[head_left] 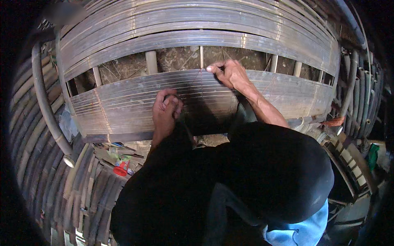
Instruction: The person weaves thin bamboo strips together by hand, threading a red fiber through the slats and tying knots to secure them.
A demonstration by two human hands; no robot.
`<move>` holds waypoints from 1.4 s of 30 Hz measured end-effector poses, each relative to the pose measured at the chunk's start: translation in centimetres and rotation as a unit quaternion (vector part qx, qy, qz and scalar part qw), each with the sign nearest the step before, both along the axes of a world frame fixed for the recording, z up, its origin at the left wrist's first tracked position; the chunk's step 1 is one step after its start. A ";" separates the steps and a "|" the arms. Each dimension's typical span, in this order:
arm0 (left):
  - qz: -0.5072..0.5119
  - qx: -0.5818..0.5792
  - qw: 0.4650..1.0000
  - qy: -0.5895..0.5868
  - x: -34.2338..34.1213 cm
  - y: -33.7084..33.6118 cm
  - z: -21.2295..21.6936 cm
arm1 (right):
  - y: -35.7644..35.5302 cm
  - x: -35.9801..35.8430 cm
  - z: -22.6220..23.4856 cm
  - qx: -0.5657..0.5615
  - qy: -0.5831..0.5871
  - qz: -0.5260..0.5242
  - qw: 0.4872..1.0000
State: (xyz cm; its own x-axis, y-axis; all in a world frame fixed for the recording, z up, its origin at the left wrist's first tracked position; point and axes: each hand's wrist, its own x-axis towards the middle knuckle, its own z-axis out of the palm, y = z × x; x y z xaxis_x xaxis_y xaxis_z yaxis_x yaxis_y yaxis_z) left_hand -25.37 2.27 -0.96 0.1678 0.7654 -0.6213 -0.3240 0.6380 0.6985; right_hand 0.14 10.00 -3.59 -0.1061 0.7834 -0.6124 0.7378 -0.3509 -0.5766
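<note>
A panel of narrow split-bamboo slats [135, 96] spans the frame in front of me, its slats tied across with thin cord. My left hand [165, 110] rests over the panel left of the middle, fingers curled in; what they grip, if anything, is hidden. Up at the panel's far edge is my right hand [232, 74], its thumb and forefinger pinched together. Just left of that thumb a thin red thread [199, 77] runs down across the slats. Whether the pinch holds the thread cannot be made out.
Beyond a gap crossed by upright bars [151, 61] lies another slatted section [184, 18]. Bamboo poles [45, 98] line the left side. A red plastic item [121, 169] lies lower left, and a blurred person [65, 13] shows at upper left.
</note>
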 end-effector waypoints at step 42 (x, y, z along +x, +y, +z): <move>-0.218 0.452 0.764 0.404 5.5 14.3 4.4 | -12.7 12.1 1.1 0.186 -0.327 -0.302 0.876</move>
State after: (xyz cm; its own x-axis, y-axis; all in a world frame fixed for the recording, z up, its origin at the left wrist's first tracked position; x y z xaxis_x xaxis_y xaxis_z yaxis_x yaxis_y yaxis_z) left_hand -19.87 16.55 3.43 0.3705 0.9241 0.0933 0.5531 -0.3003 0.7771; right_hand 12.22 -2.68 -2.53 0.6750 0.7336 -0.0781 0.6971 -0.6689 -0.2580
